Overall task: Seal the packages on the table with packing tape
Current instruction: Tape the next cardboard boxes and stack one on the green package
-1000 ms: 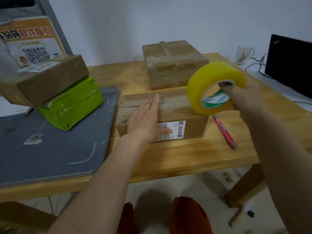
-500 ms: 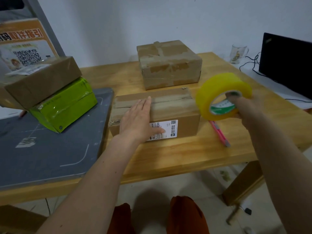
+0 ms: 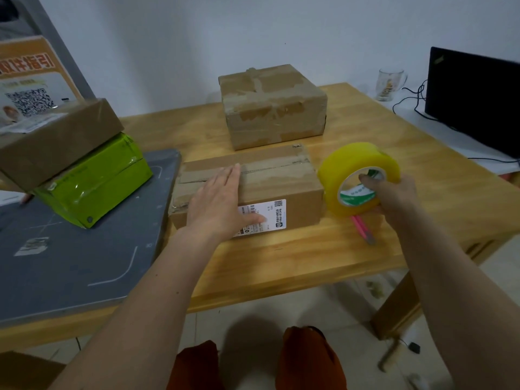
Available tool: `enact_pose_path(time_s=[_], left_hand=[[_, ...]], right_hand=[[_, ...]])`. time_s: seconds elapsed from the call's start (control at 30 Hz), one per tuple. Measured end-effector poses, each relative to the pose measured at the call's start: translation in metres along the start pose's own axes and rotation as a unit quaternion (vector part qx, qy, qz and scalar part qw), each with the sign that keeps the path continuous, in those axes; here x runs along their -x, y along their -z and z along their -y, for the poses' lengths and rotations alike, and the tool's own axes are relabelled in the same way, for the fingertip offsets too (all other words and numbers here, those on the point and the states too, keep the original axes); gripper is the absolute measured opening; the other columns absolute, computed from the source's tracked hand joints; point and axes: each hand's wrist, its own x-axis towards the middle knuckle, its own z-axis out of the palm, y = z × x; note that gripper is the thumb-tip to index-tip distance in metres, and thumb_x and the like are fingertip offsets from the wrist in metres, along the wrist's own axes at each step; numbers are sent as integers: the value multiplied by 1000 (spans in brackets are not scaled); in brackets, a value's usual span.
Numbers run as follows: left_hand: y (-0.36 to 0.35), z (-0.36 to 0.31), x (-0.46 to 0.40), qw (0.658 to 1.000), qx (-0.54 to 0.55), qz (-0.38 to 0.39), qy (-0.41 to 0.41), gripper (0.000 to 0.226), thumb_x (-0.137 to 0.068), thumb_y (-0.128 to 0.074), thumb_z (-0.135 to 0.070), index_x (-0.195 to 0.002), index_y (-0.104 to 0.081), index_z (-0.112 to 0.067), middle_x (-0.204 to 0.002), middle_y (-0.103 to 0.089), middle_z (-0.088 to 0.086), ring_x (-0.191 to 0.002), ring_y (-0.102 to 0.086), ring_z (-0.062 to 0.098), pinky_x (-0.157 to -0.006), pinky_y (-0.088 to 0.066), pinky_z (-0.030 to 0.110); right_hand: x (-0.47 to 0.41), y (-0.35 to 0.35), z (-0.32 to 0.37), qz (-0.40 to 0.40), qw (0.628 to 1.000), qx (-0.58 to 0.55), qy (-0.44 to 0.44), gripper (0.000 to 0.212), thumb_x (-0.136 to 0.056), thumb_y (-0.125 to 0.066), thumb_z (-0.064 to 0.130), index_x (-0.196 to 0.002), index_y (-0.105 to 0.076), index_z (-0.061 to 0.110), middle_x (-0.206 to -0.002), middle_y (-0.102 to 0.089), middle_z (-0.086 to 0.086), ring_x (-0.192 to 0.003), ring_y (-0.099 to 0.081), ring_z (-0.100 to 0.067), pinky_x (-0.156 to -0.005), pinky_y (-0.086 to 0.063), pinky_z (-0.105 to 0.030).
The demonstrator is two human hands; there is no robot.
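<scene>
At nine o'clock a gray mat (image 3: 70,257) covers the left end of the wooden table (image 3: 309,257). On it a green package (image 3: 95,181) lies tilted, and a brown box (image 3: 56,144) with a paper label rests slanted on top of it. Behind them stands an orange sign (image 3: 31,80) bearing a QR code.

At the centre the near cardboard box (image 3: 281,178) lies flat, a white shipping label (image 3: 267,215) on its front face and tape along its top seam. The left hand (image 3: 219,204) rests palm-down on the box's left half, fingers straight and held together, thumb stretched over the label.

At twelve o'clock a second, squarer cardboard box (image 3: 273,105), patched with tape, sits just behind the first.

At three o'clock the right hand (image 3: 394,198) grips the yellow tape roll (image 3: 357,178) just beside the near box's right end, fingers hooked through the core. Whether the roll touches the table, I cannot tell. A pink utility knife (image 3: 363,229) lies on the table beneath it.

At two o'clock, off the table, stand a glass mug (image 3: 389,83) and a black monitor (image 3: 472,99) with cables.
</scene>
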Motion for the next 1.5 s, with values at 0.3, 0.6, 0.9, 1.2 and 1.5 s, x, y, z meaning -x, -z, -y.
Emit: enact_pose_path(time_s=[0.3, 0.6, 0.9, 1.2, 1.5], left_hand=[[24, -21, -57, 980, -74, 177, -56, 145, -42, -65, -90, -152, 14, -38, -162, 18, 3, -147, 19, 32, -116, 8, 57], [17, -45, -102, 959, -70, 255, -101, 150, -41, -73, -82, -147, 25, -42, -160, 28, 5, -145, 26, 33, -113, 12, 65], [34, -12, -92, 955, -15, 271, -123, 146, -33, -54, -98, -151, 14, -44, -162, 21, 2, -148, 19, 25, -117, 9, 55], [18, 47, -57, 975, -35, 116, 185, 107, -57, -4, -101, -151, 0, -50, -165, 6, 2, -149, 7, 37, -108, -1, 74], [17, 87, -48, 969, 36, 68, 234, 93, -70, -16, -95, -151, -6, -50, -164, -5, 7, -147, -11, 38, -111, -24, 58]], right_hand=[[-2, -2, 0, -12, 1000, 26, -9, 21, -85, -73, 9, -105, -68, 7, -103, -67, -17, -101, -65, -37, -86, -54, -59], [-6, -3, 0, -11, 997, 72, 30, 26, -85, -72, 7, -109, -64, 1, -98, -67, -18, -95, -66, -38, -81, -56, -53], [-4, -5, -8, -7, 997, 73, -37, 39, -85, -71, 9, -120, -57, -4, -116, -61, -24, -105, -61, -40, -88, -52, -58], [-1, -38, -5, 2, 997, 71, -32, 36, -89, -65, 15, -120, -57, -1, -113, -62, -21, -102, -63, -37, -67, -49, -37], [18, -57, -7, -24, 985, -142, -91, 15, -85, -68, 1, -98, -65, 5, -104, -67, -16, -98, -66, -34, -75, -55, -40]])
